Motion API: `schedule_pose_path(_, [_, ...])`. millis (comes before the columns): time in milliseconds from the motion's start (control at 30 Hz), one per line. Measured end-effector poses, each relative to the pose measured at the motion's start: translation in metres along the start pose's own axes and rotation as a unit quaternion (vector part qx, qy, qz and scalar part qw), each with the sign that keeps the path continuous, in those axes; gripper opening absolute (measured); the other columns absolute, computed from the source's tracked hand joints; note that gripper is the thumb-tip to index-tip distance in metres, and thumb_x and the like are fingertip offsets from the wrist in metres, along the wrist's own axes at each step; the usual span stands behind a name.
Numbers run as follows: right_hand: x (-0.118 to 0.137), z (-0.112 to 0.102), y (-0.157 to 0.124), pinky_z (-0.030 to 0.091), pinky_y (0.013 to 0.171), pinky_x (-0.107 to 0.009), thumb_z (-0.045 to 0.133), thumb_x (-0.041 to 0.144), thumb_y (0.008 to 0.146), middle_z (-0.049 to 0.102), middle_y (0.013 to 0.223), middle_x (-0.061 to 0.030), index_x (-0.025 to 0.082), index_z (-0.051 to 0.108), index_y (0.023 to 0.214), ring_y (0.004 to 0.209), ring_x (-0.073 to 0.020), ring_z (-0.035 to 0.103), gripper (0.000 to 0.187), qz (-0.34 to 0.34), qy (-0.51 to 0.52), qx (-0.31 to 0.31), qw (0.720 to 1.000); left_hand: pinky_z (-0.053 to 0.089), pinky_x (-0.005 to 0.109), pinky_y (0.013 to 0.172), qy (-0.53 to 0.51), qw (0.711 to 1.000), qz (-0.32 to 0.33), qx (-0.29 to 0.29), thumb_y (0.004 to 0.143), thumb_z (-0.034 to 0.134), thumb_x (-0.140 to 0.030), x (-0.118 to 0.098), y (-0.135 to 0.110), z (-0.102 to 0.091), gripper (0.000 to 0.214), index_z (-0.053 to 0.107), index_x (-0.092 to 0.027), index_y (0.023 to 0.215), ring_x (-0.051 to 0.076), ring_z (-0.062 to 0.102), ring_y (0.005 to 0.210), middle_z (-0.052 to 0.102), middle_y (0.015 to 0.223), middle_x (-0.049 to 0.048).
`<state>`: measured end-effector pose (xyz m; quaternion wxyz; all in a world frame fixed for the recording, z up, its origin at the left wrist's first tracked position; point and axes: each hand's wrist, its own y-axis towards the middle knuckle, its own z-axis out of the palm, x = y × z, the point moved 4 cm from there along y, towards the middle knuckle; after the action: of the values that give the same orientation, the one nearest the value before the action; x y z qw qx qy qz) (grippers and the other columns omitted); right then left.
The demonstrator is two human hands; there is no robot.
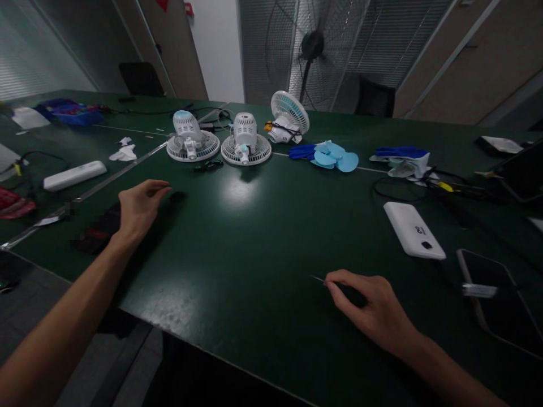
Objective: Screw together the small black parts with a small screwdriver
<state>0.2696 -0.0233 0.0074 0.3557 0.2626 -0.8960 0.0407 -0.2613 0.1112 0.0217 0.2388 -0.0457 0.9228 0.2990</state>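
Observation:
My left hand [138, 208] rests on the dark green table [254, 237] at the left, fingers curled round a small dark object that I cannot make out. My right hand [367, 305] lies near the front edge, closed on a thin dark tool whose metal tip [317, 278] sticks out to the left. Far across the table lie two small white fans face down [193, 138] [246, 141] and a third fan [289, 116] tilted on its side. Light blue fan blades [335, 158] lie to their right.
A white power bank [413, 229] and a dark phone [500, 302] lie at the right, with tangled cables [428, 186] behind. A white bar-shaped device [74, 175] sits at the left. A large pedestal fan [311, 51] and chairs stand beyond the table. The table's front edge runs diagonally near me.

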Motion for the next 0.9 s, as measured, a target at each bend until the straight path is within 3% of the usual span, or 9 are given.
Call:
schedule_pose_path(333, [0.003, -0.001, 0.001, 0.055, 0.066, -0.025, 0.053, 0.032, 0.104, 0.075, 0.092, 0.0013, 0.024, 0.068, 0.105, 0.073, -0.0135, 0.072, 0.017, 0.001, -0.006, -0.003, 1.000, 0.052, 0.029, 0.082, 0.041, 0.999, 0.026, 0.025, 0.091, 0.067, -0.046, -0.011, -0.003, -0.003, 0.035, 0.077, -0.019, 0.112, 0.018, 0.066, 0.083, 0.071, 0.105, 0.0061])
schedule_pose_path(467, [0.000, 0.000, 0.000, 0.056, 0.065, -0.025, 0.053, 0.034, 0.104, 0.076, 0.094, 0.0003, 0.025, 0.068, 0.108, 0.075, -0.0147, 0.072, 0.018, 0.000, -0.015, -0.001, 1.000, 0.048, 0.028, 0.077, 0.045, 0.998, 0.002, 0.040, 0.090, 0.067, -0.049, -0.010, -0.007, 0.003, 0.036, 0.079, -0.019, 0.106, 0.018, 0.065, 0.084, 0.069, 0.101, 0.0056])
schedule_pose_path(900, [0.000, 0.001, 0.000, 0.055, 0.065, -0.025, 0.053, 0.033, 0.105, 0.076, 0.096, 0.0001, 0.026, 0.068, 0.110, 0.077, -0.0149, 0.073, 0.018, -0.004, -0.024, -0.006, 1.000, 0.050, 0.028, 0.085, 0.035, 0.999, -0.026, 0.027, 0.093, 0.064, -0.050, -0.008, -0.012, 0.009, 0.036, 0.078, -0.020, 0.107, 0.018, 0.065, 0.085, 0.072, 0.105, 0.0049])
